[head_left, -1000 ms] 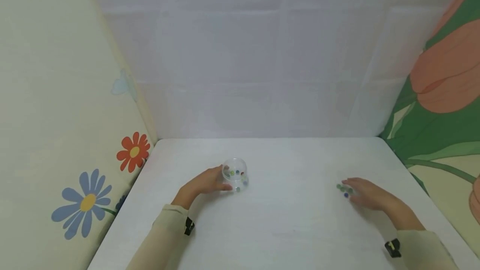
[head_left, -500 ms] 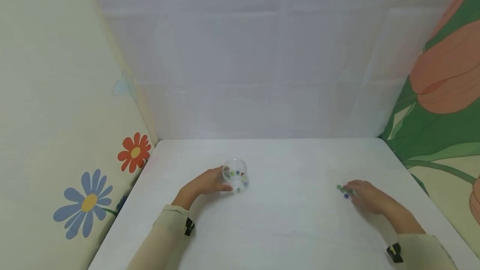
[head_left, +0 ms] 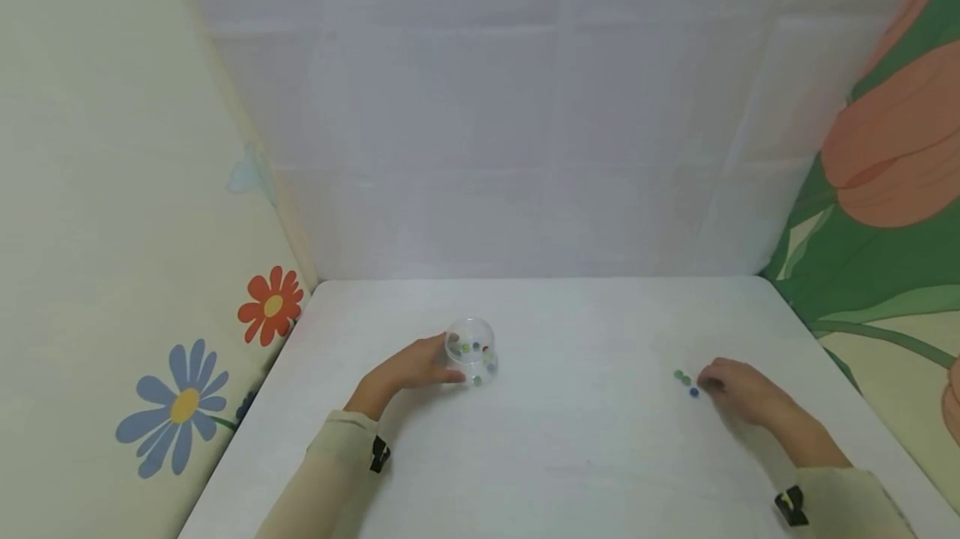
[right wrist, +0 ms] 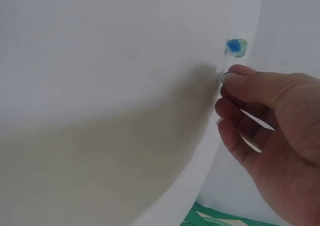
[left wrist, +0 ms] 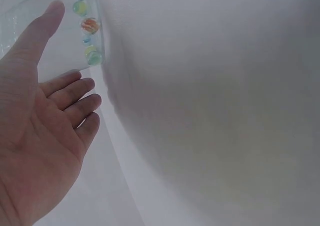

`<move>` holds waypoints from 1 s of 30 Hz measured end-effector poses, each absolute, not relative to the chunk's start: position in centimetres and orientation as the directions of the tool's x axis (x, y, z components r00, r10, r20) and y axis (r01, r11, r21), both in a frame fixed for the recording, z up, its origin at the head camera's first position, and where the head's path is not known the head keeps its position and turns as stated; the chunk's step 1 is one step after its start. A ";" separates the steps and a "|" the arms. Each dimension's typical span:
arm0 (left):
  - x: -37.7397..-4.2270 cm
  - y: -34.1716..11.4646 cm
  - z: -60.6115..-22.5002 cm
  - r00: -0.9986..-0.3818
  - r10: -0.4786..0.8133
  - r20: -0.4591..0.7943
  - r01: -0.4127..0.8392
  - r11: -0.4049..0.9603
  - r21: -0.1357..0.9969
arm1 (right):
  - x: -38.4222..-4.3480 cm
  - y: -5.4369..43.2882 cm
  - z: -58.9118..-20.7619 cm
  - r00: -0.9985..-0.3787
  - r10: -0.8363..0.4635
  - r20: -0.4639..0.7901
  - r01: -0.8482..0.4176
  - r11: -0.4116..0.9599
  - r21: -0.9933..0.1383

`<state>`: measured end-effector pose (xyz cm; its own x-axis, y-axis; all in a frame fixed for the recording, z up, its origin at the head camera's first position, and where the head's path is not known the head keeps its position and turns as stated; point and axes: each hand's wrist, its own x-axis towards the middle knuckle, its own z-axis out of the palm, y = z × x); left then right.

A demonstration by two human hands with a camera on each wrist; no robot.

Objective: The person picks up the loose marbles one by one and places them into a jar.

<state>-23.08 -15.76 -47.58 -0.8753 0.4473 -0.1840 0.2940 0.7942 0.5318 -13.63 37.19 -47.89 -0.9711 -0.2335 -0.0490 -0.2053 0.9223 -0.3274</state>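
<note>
A clear cup point(head_left: 481, 362) stands left of centre on the white table, with several coloured marbles point(left wrist: 90, 25) at its bottom. My left hand point(head_left: 414, 362) holds the cup from its left side, thumb across the near wall and fingers round the far side. Over at the right, my right hand point(head_left: 742, 389) pinches a marble between thumb and index finger; in the right wrist view only a thin edge of it shows. Just left of those fingertips lie two green marbles point(head_left: 682, 377) and a blue marble point(head_left: 693, 392) on the table. In the right wrist view they overlap.
The white table point(head_left: 570, 456) carries the cup and loose marbles. A white cloth wall point(head_left: 487, 147) rises along its far edge. Flower-printed cloths hang at the left point(head_left: 90, 231) and right point(head_left: 885, 272) sides.
My right fingers have closed on one marble of the loose group and drawn it slightly right, away from the others. The left hand and cup have stayed put.
</note>
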 end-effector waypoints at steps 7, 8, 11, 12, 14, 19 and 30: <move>-23.1 -15.7 -47.7 -0.876 0.445 -0.187 0.297 0.802 0.519 | -13.6 36.7 -46.7 -0.982 -0.169 -0.080 -0.102 0.844 -0.527; -23.2 -15.7 -47.7 -0.876 0.446 -0.185 0.299 0.802 0.517 | -13.5 36.6 -46.4 -0.982 -0.160 -0.097 -0.076 0.814 -0.576; -23.3 -15.7 -47.8 -0.876 0.446 -0.181 0.300 0.800 0.519 | -13.6 36.7 -45.8 -0.974 -0.148 -0.172 0.016 0.712 -0.702; -23.3 -15.7 -47.8 -0.876 0.447 -0.179 0.302 0.799 0.520 | -13.7 36.8 -45.7 -0.970 -0.146 -0.193 0.043 0.680 -0.732; -23.3 -15.7 -47.8 -0.877 0.446 -0.180 0.299 0.799 0.522 | -13.8 36.8 -45.6 -0.962 -0.157 -0.225 0.087 0.606 -0.791; -23.2 -15.6 -47.7 -0.876 0.446 -0.182 0.296 0.797 0.527 | -14.4 36.5 -46.3 -0.945 -0.213 -0.248 0.157 0.370 -0.916; -23.1 -15.5 -47.6 -0.879 0.438 -0.189 0.284 0.799 0.531 | -15.6 33.2 -47.3 -0.909 -0.211 -0.358 0.371 -0.021 -0.928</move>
